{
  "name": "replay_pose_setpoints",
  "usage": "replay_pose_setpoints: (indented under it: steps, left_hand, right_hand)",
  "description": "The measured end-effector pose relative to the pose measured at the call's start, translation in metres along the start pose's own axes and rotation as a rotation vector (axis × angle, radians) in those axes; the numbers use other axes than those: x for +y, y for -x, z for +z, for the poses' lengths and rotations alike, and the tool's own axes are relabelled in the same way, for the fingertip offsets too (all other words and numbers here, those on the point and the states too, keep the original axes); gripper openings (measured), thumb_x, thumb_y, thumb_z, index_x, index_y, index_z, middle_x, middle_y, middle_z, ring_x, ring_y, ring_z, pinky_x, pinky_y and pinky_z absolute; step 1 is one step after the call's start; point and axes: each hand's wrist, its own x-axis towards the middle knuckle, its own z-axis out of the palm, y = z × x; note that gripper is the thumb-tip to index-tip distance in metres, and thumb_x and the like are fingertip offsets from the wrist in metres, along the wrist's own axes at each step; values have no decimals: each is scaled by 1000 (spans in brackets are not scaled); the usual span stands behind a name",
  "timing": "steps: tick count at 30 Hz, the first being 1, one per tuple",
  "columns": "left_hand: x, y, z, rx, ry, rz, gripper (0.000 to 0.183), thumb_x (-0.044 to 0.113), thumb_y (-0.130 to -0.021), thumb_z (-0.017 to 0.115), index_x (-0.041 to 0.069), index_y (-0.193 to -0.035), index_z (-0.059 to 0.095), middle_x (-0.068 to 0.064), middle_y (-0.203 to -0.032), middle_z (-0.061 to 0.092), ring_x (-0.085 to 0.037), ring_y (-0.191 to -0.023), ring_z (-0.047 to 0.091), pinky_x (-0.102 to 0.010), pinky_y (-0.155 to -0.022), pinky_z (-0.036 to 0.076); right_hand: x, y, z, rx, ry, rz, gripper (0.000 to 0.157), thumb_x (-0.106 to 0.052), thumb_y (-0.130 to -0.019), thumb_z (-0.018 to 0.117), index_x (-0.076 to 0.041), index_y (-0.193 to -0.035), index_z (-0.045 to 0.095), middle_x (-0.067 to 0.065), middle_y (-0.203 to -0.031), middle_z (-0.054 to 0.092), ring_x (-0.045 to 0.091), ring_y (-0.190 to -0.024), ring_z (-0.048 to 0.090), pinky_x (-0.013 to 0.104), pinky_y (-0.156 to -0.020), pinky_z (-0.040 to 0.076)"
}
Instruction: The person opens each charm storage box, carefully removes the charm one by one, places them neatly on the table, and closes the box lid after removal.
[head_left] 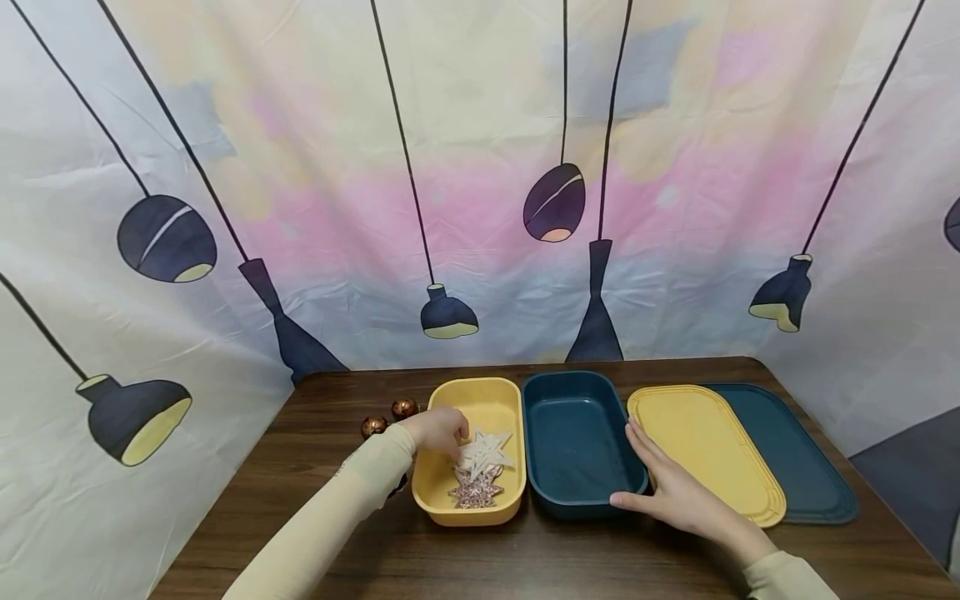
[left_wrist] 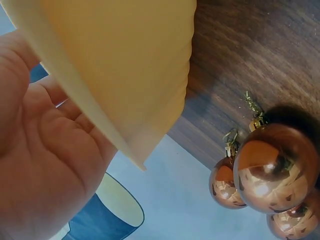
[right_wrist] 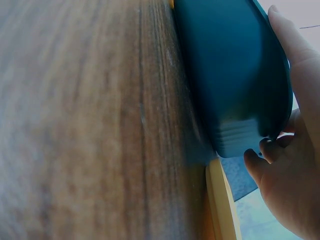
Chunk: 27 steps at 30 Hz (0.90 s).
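Observation:
My left hand reaches over the left rim of a yellow box, its fingers down beside white star ornaments. A pink glittery star ornament lies in the same box, nearer the front. In the left wrist view the box's wall hides the fingertips, so I cannot tell whether they pinch a star. My right hand rests against the near right corner of a dark blue box, thumb at the front rim and fingers stretched along its right side. Nothing shows inside the blue box.
Shiny copper baubles lie left of the yellow box. To the right, a yellow lid partly overlaps a dark blue lid on the wooden table. A printed cloth hangs behind the table.

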Motion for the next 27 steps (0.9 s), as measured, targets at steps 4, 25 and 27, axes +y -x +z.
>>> replay_pose_setpoints:
  steps: [4, 25, 27]
  left_hand:
    - [0, 0, 3, -18, 8, -16, 21, 1, -83, 80, 9, -73, 64, 6, -64, 46, -9, -57, 35, -25, -56, 32]
    - [-5, -7, 1, -24, -11, -27, 15, -1, -84, 78, 7, -95, 75, -1, -90, 69, -12, -73, 55, -29, -68, 49]
    - [-7, -7, 1, -25, -17, -22, 15, -1, -84, 79, 6, -97, 75, -2, -92, 70, -12, -76, 57, -30, -71, 52]
  right_hand:
    - [0, 1, 0, -5, -3, -5, 104, -47, -90, 74, -3, -162, 12, 17, -168, 4, 46, -150, 13, 68, -110, 28]
    - [0, -2, -5, -2, 41, -22, 106, -51, -89, 73, -6, -162, 11, 19, -168, 4, 46, -150, 13, 69, -110, 27]
    - [0, -1, -5, -3, 51, -23, 107, -52, -89, 73, -6, -162, 11, 19, -167, 4, 47, -149, 13, 69, -110, 27]
